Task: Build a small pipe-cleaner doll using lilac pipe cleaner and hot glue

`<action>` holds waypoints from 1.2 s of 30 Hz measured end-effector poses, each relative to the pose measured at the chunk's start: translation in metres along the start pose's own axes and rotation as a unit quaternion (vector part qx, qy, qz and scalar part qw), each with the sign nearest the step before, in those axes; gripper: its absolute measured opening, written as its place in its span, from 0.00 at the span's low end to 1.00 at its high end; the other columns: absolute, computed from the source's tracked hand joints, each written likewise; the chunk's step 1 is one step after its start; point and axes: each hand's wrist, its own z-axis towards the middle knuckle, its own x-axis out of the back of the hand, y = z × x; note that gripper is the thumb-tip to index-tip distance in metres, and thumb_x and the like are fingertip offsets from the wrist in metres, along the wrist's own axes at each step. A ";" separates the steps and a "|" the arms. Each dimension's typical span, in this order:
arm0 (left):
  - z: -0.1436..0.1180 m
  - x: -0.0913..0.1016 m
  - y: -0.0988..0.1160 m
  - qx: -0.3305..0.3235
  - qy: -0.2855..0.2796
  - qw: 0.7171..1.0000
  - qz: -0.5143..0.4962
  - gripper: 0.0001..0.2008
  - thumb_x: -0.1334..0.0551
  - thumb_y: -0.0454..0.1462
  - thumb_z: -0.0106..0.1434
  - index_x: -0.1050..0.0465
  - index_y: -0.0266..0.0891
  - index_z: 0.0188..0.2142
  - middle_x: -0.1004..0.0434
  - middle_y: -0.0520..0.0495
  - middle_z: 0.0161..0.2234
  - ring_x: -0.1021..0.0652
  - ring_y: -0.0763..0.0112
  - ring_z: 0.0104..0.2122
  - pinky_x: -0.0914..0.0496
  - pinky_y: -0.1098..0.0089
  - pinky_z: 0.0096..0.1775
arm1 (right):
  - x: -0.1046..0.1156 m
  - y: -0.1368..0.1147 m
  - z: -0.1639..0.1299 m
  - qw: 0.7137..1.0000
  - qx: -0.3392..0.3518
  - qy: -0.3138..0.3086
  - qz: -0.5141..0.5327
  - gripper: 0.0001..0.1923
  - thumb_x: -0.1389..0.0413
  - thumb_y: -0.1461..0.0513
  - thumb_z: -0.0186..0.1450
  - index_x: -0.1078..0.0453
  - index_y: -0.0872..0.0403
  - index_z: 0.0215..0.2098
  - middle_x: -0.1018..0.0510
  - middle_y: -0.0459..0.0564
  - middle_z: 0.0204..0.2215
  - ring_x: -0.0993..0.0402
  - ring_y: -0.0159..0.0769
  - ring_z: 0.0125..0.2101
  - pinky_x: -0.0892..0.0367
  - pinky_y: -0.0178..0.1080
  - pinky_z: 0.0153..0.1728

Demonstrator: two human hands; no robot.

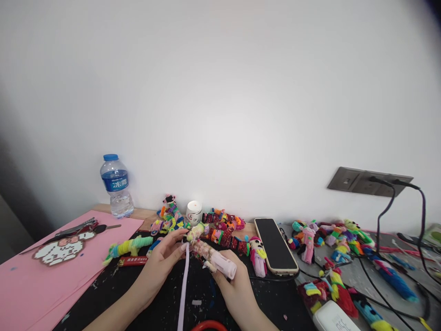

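Observation:
Between my hands is a pipe-cleaner figure (pixel 206 252), fuzzy and speckled pink and cream, with a smooth pale pink end. My right hand (pixel 234 281) is closed around its lower part, thumb underneath. My left hand (pixel 169 253) pinches at the figure's upper end, where a long lilac strip (pixel 183 294) hangs down toward the table's front. Whether the strip is fastened to the figure is hidden by my fingers. Behind my hands lie several colourful pipe-cleaner figures (pixel 227 240), and a smaller pink-and-yellow doll (pixel 257 256) lies right of my right hand.
A water bottle (pixel 117 188) and a paper cup (pixel 194 212) stand by the wall. Pink sheets (pixel 27 285) carry scissors (pixel 74 230). A phone (pixel 275 246) lies at right, with cables (pixel 382 285), more figures (pixel 308 241) and a white device (pixel 334 317). Red handles (pixel 208 325) show in front.

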 end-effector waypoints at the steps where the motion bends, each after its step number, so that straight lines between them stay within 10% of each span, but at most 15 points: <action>1: 0.000 0.000 0.001 0.000 0.002 1.000 0.000 0.19 0.37 0.43 0.56 0.31 0.45 0.47 0.30 0.45 0.53 0.29 0.58 0.50 0.31 0.65 0.45 | 0.000 -0.001 0.000 1.000 -0.001 0.001 0.000 0.02 0.45 0.65 0.61 0.30 0.53 0.33 0.27 0.44 0.29 0.31 0.34 0.30 0.36 0.32 0.30; 36: 0.000 -0.002 0.007 0.006 -0.004 1.000 0.008 0.19 0.37 0.43 0.56 0.31 0.44 0.48 0.27 0.45 0.51 0.27 0.58 0.49 0.31 0.64 0.46 | -0.002 0.008 -0.002 1.000 -0.014 -0.003 0.013 0.04 0.48 0.63 0.64 0.31 0.53 0.36 0.28 0.46 0.30 0.32 0.36 0.31 0.35 0.34 0.32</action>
